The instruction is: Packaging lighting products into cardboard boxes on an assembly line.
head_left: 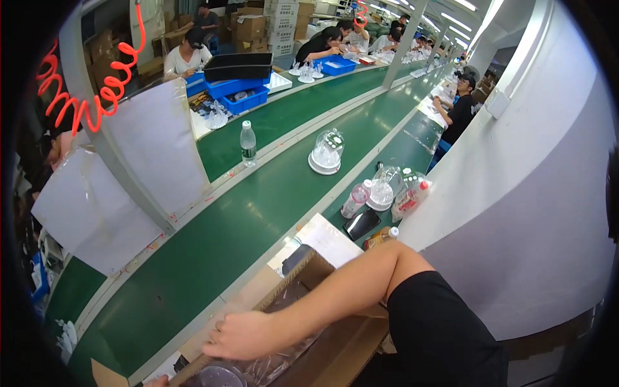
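Observation:
My right hand (242, 335) reaches leftward over an open cardboard box (351, 351). Its fingers curl inward beside the box's far left edge, and anything inside them is hidden. Clear plastic wrapping or pieces (300, 361) lie in the box under my forearm. A round clear plastic cover (219, 377) shows in the box's near left corner. Of my left hand (157, 382), only a sliver appears at the lower edge, by the box's left corner, so its grip cannot be seen.
A green conveyor (258, 213) carries a clear dome on a white base (325, 153). A water bottle (248, 145) stands on its far ledge. To the right are a pink bottle (356, 198), a black phone (362, 223) and another dome (383, 190). Several people work farther along.

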`<act>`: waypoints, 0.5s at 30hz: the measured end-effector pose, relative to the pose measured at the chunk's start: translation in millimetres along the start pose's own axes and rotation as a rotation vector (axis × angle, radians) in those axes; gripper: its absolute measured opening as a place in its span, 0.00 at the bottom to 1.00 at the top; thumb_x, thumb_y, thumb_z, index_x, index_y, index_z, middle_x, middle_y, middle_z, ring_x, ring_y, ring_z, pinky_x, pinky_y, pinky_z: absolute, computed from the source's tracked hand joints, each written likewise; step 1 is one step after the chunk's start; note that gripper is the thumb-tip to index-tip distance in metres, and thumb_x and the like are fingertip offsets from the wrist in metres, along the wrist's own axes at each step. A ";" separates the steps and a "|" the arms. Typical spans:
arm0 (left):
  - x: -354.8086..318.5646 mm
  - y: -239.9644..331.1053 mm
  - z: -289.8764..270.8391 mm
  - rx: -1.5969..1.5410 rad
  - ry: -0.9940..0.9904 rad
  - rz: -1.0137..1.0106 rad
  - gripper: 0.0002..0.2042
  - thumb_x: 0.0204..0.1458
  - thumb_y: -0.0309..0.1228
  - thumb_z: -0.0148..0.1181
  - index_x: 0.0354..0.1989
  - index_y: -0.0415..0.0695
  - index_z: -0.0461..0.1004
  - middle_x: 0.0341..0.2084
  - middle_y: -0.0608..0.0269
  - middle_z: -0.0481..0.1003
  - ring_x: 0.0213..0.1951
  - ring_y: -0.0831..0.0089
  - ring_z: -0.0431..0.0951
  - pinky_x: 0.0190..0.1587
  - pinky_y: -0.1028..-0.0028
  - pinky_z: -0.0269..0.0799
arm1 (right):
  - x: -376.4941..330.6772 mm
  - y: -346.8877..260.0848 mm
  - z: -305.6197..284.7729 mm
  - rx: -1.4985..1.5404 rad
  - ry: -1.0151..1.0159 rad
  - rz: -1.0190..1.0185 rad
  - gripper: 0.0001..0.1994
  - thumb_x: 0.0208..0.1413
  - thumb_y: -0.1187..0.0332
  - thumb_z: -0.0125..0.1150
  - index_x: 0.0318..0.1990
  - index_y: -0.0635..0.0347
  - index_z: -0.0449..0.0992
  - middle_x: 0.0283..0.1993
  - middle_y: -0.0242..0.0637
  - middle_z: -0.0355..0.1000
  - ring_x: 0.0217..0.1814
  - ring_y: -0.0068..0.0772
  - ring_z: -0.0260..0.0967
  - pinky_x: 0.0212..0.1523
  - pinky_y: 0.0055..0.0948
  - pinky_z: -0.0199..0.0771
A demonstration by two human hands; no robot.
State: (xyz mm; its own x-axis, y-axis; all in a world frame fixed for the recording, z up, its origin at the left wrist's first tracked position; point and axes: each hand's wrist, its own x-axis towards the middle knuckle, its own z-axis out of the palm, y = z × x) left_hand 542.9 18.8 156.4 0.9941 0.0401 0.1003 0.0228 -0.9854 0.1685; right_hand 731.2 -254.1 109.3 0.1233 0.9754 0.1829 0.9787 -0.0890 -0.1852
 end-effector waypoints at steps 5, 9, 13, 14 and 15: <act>2.2 -21.7 21.6 0.068 0.239 0.148 0.12 0.56 0.31 0.64 0.47 0.41 0.78 0.39 0.52 0.80 0.40 0.53 0.79 0.48 0.59 0.71 | 2.5 3.8 -6.8 -0.115 0.125 -0.022 0.17 0.62 0.54 0.60 0.41 0.61 0.70 0.31 0.42 0.75 0.30 0.44 0.79 0.27 0.41 0.77; -1.2 -9.4 29.9 -0.039 0.321 0.052 0.09 0.53 0.32 0.66 0.39 0.42 0.77 0.37 0.57 0.78 0.46 0.55 0.76 0.59 0.59 0.62 | 5.6 9.2 -5.2 -0.180 0.173 -0.015 0.19 0.64 0.50 0.57 0.42 0.58 0.71 0.32 0.41 0.77 0.30 0.47 0.79 0.29 0.44 0.78; -10.0 -5.1 21.6 -0.011 0.334 0.102 0.09 0.55 0.34 0.66 0.37 0.42 0.77 0.34 0.58 0.78 0.42 0.56 0.76 0.53 0.60 0.64 | 4.3 -5.9 -20.2 -0.147 0.006 0.064 0.21 0.67 0.47 0.54 0.41 0.58 0.70 0.32 0.40 0.78 0.31 0.51 0.78 0.31 0.46 0.78; -10.8 -3.3 22.4 -0.004 0.345 0.102 0.09 0.55 0.34 0.66 0.37 0.42 0.77 0.34 0.58 0.78 0.42 0.56 0.76 0.53 0.60 0.64 | 0.0 -12.2 -20.4 -0.157 0.012 0.058 0.21 0.67 0.47 0.54 0.41 0.58 0.70 0.32 0.40 0.78 0.31 0.51 0.78 0.31 0.46 0.78; -14.2 -0.6 21.8 -0.010 0.354 0.093 0.09 0.55 0.35 0.66 0.37 0.42 0.78 0.34 0.59 0.78 0.42 0.57 0.76 0.52 0.61 0.64 | -1.6 -18.7 -21.6 -0.198 0.030 0.115 0.21 0.68 0.46 0.53 0.41 0.58 0.71 0.32 0.41 0.79 0.31 0.51 0.78 0.31 0.45 0.77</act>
State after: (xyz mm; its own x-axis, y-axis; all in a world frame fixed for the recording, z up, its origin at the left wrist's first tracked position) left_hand 531.1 15.3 133.5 0.8936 0.0066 0.4489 -0.0691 -0.9859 0.1521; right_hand 716.2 -258.3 133.3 0.2374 0.9505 0.2005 0.9708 -0.2395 -0.0140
